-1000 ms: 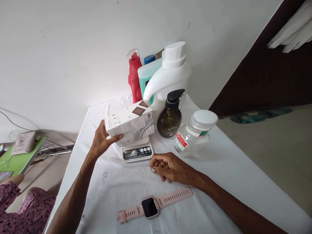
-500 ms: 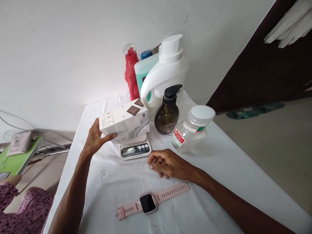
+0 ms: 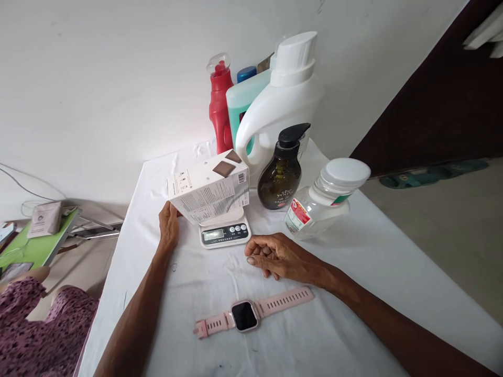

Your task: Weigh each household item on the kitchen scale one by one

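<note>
A white printed carton [image 3: 210, 186] sits on a small kitchen scale [image 3: 226, 234] with a lit display and buttons. My left hand [image 3: 168, 225] is low at the carton's left end, its fingers mostly hidden behind it, so whether they grip is unclear. Resting on the cloth just right of the scale, my right hand [image 3: 279, 256] has its fingers curled in, with nothing seen in them. In front of both hands lies a pink smartwatch [image 3: 244, 315], strap stretched out flat.
Behind the scale stand a dark pump bottle [image 3: 280, 180], a white detergent jug [image 3: 291, 99], a teal bottle [image 3: 247, 89] and a red bottle [image 3: 220, 104]. A clear jar with a white lid [image 3: 346, 175] is at right. Another person's patterned clothing [image 3: 58, 330] shows lower left.
My left hand has slid from the carton's front face, where its thumb lay, down behind the left end. The carton stays on the scale. My right hand keeps its place; the view has shifted.
</note>
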`<state>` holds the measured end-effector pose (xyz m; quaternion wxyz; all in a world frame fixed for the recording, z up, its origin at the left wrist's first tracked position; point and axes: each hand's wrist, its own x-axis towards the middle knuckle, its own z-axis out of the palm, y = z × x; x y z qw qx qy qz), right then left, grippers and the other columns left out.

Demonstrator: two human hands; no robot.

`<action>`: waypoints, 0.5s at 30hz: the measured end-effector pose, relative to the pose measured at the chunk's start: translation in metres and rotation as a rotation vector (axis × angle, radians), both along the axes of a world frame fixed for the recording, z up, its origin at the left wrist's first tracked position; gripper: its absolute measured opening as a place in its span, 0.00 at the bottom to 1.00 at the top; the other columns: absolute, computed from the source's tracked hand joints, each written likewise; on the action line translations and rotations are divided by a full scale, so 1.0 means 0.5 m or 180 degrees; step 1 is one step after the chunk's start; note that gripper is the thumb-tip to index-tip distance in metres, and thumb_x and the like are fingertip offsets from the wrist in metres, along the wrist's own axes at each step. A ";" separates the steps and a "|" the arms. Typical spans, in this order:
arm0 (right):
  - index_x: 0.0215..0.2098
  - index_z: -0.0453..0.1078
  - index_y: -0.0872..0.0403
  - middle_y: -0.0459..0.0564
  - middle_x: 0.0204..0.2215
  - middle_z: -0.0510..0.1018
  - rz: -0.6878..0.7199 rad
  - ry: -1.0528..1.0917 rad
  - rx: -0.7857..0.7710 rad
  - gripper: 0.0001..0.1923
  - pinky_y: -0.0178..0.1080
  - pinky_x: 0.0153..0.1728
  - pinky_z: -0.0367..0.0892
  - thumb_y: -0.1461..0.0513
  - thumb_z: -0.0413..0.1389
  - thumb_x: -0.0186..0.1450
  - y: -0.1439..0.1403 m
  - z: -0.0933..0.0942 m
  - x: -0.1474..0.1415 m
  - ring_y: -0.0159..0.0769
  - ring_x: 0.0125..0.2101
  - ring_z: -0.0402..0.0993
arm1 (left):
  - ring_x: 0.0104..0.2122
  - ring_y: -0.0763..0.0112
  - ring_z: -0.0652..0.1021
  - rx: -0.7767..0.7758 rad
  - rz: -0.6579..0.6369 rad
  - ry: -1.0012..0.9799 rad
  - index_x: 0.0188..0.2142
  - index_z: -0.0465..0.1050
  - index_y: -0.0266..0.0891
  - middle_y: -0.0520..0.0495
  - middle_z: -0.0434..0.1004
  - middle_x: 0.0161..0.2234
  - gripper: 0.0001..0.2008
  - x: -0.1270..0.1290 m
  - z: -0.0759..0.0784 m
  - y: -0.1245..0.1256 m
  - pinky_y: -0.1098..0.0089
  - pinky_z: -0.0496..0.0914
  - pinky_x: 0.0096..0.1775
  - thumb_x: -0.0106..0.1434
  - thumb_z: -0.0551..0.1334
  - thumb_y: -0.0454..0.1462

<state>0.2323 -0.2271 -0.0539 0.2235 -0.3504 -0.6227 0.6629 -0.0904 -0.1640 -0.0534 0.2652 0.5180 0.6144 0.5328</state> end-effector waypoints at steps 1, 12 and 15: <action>0.39 0.74 0.55 0.42 0.24 0.73 -0.0007 0.0009 0.0000 0.22 0.32 0.20 0.69 0.44 0.66 0.65 0.000 -0.001 0.000 0.31 0.23 0.75 | 0.32 0.66 0.78 -0.0004 -0.0002 0.0023 0.31 0.71 0.41 0.48 0.77 0.30 0.28 -0.001 0.000 0.001 0.65 0.77 0.40 0.68 0.59 0.63; 0.38 0.73 0.54 0.42 0.23 0.73 -0.0011 0.0015 0.0056 0.23 0.32 0.19 0.68 0.43 0.65 0.66 -0.002 0.007 -0.001 0.30 0.22 0.73 | 0.31 0.65 0.75 -0.0095 -0.0007 0.0318 0.30 0.71 0.41 0.48 0.77 0.29 0.27 -0.010 0.001 0.006 0.65 0.73 0.37 0.69 0.58 0.61; 0.38 0.73 0.54 0.42 0.23 0.73 -0.0017 0.0017 0.0051 0.23 0.32 0.20 0.68 0.44 0.65 0.66 -0.001 0.008 0.000 0.31 0.22 0.74 | 0.31 0.64 0.76 -0.0080 -0.0053 0.0324 0.30 0.72 0.41 0.48 0.76 0.28 0.28 -0.011 -0.001 0.007 0.65 0.74 0.38 0.69 0.57 0.62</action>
